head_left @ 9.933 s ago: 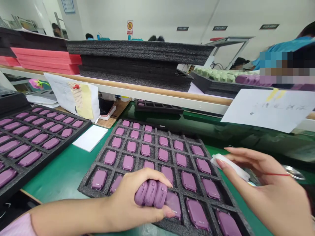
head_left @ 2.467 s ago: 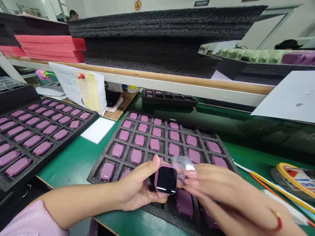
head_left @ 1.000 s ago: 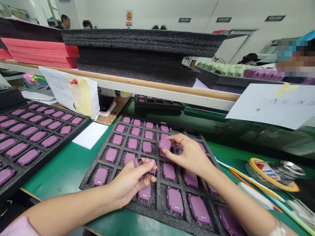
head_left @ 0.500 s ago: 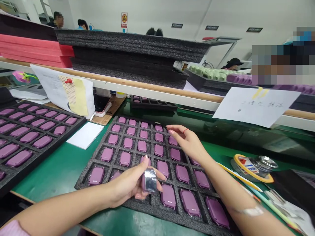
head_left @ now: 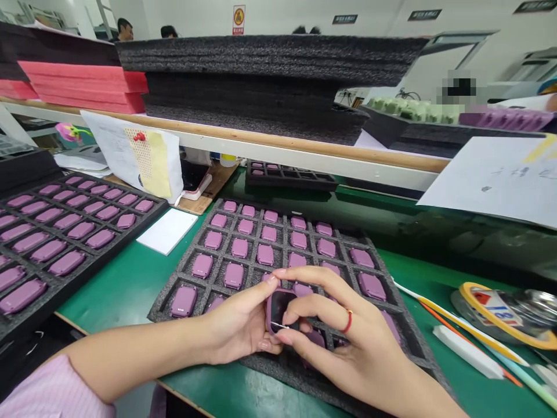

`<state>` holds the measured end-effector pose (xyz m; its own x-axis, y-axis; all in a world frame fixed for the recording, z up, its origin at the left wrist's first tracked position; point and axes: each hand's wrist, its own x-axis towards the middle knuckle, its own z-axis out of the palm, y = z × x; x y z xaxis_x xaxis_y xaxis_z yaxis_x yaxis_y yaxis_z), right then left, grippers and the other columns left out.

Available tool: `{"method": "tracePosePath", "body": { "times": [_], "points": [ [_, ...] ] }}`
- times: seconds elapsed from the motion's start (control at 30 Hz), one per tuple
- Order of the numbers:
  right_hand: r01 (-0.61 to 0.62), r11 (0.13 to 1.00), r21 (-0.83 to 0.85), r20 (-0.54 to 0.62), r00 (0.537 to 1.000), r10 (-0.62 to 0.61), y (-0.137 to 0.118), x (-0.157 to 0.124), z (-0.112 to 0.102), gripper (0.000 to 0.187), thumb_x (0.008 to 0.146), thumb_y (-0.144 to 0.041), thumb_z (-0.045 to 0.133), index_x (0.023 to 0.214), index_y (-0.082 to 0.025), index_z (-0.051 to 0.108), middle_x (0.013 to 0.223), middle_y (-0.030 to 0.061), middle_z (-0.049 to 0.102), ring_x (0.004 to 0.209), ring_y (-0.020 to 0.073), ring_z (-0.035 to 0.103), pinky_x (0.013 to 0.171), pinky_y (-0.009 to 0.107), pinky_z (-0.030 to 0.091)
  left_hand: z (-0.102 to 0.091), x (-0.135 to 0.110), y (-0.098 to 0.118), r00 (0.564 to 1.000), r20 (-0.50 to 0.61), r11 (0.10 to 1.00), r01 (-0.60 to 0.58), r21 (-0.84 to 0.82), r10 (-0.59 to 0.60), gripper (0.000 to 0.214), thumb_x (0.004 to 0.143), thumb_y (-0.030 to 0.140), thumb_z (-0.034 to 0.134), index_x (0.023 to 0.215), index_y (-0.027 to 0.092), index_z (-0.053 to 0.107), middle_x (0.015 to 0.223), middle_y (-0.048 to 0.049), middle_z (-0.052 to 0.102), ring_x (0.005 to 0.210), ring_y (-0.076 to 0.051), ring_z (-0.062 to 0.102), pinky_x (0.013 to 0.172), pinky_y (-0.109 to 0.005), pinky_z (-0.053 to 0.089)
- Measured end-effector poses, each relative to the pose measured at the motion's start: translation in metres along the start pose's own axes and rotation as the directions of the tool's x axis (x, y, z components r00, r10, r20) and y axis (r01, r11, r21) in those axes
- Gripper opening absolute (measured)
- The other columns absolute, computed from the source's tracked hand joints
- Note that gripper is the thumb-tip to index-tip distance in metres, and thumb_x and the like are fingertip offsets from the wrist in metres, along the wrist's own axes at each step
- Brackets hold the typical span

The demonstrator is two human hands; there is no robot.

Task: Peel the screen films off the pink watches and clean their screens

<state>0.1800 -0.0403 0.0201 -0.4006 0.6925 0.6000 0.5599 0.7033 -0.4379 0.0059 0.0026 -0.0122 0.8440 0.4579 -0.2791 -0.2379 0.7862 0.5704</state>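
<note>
A purple smartwatch case (head_left: 281,303) with a dark, glossy screen is held in my left hand (head_left: 237,328), thumb at its upper edge and fingers beneath. My right hand (head_left: 348,325) is over it, thumb and a finger pinched together at the screen's lower right corner. Another right fingertip meets my left thumb at the top of the case. A thin whitish line shows by the pinch; what it belongs to is unclear. Below both hands lies a black foam tray (head_left: 162,297) of purple watch cases in compartments, partly hidden by my hands.
Another filled foam tray (head_left: 148,217) lies left, beside a white pad (head_left: 167,231). A shelf (head_left: 304,154) crosses ahead, carrying black foam stacks (head_left: 261,64) and red foam (head_left: 87,87). Right are pens (head_left: 478,331), a white block (head_left: 467,351) and a yellow-rimmed container (head_left: 505,316).
My right hand has come from the tray's far right side to the watch case in my left hand. The case now shows its dark screen, and the view has shifted.
</note>
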Motion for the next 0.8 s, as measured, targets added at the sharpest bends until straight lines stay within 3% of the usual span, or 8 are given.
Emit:
{"method": "tracePosePath", "body": {
  "times": [0.13,0.27,0.33,0.4,0.47,0.53,0.67,0.8],
  "points": [
    [-0.075,0.997,-0.001,-0.173,0.982,0.074,0.003,0.003,-0.002,0.011,0.089,-0.017,0.068,0.081,-0.024,0.068,0.096,0.0059,0.075,0.089,0.0212,0.072,0.079,0.034,0.061,0.000,0.000,0.002,0.999,-0.013,0.999,-0.032,-0.008,0.032,0.044,0.080,0.057,0.075,0.094,0.017,0.062,0.072,0.0006,0.059,0.049,-0.005,0.040,0.047,-0.020,0.020],
    [-0.256,0.930,0.265,-0.413,0.841,0.349,0.009,0.000,-0.006,0.017,0.092,-0.025,0.067,0.075,-0.024,0.065,0.075,0.0027,0.072,0.067,0.0174,0.071,0.060,0.027,0.061,0.000,-0.002,0.004,1.000,0.010,0.999,-0.022,0.025,0.022,0.050,0.083,0.062,0.069,0.097,0.014,0.068,0.083,-0.0065,0.068,0.047,-0.004,0.039,0.048,-0.021,0.020],
    [-0.282,0.872,0.401,-0.440,0.775,0.454,0.011,-0.004,-0.006,0.018,0.093,-0.029,0.068,0.075,-0.024,0.065,0.079,0.0016,0.074,0.060,0.0138,0.072,0.060,0.024,0.063,-0.001,-0.003,0.005,0.999,0.023,0.999,-0.025,0.032,0.025,0.049,0.085,0.062,0.066,0.099,0.015,0.069,0.084,-0.0061,0.068,0.046,-0.003,0.040,0.049,-0.021,0.021],
    [-0.288,0.840,0.459,-0.429,0.756,0.494,0.012,-0.006,-0.005,0.014,0.093,-0.029,0.069,0.080,-0.024,0.067,0.088,0.0014,0.076,0.068,0.0139,0.076,0.071,0.023,0.065,-0.001,-0.004,0.006,0.999,0.029,0.999,-0.030,0.034,0.030,0.049,0.086,0.062,0.065,0.099,0.015,0.070,0.084,-0.0059,0.069,0.046,-0.003,0.040,0.050,-0.022,0.022],
    [-0.285,0.846,0.450,-0.412,0.774,0.480,0.012,-0.007,-0.003,0.003,0.091,-0.027,0.070,0.090,-0.024,0.069,0.099,0.0030,0.077,0.088,0.0181,0.078,0.085,0.027,0.065,-0.001,-0.004,0.006,0.999,0.027,0.999,-0.034,0.038,0.033,0.049,0.086,0.062,0.065,0.099,0.015,0.071,0.084,-0.0062,0.069,0.046,-0.004,0.040,0.049,-0.022,0.021],
    [-0.262,0.876,0.406,-0.420,0.797,0.433,0.011,-0.007,-0.003,0.012,0.090,-0.022,0.071,0.102,-0.025,0.068,0.106,0.0037,0.077,0.100,0.0202,0.076,0.093,0.031,0.063,0.001,-0.005,0.006,0.999,0.026,0.999,-0.036,0.040,0.035,0.050,0.085,0.063,0.066,0.098,0.015,0.071,0.083,-0.0061,0.069,0.045,-0.004,0.039,0.049,-0.023,0.020],
    [-0.215,0.959,0.183,-0.444,0.853,0.275,0.011,-0.010,-0.004,0.016,0.090,-0.013,0.067,0.096,-0.027,0.071,0.094,0.0005,0.078,0.092,0.0190,0.076,0.088,0.032,0.064,0.003,-0.005,0.006,0.998,0.036,0.998,-0.045,0.051,0.044,0.051,0.084,0.063,0.067,0.098,0.015,0.069,0.083,-0.0060,0.069,0.044,-0.004,0.039,0.049,-0.023,0.020],
    [-0.044,0.996,-0.072,-0.338,0.941,0.017,0.012,-0.020,-0.007,0.027,0.087,-0.011,0.071,0.106,-0.030,0.074,0.096,0.0000,0.079,0.085,0.0198,0.076,0.081,0.031,0.065,0.002,-0.004,0.006,0.997,0.054,0.998,-0.054,0.032,0.052,0.050,0.082,0.063,0.069,0.096,0.015,0.065,0.079,-0.0045,0.066,0.044,-0.004,0.038,0.048,-0.024,0.018]
  ]
}}
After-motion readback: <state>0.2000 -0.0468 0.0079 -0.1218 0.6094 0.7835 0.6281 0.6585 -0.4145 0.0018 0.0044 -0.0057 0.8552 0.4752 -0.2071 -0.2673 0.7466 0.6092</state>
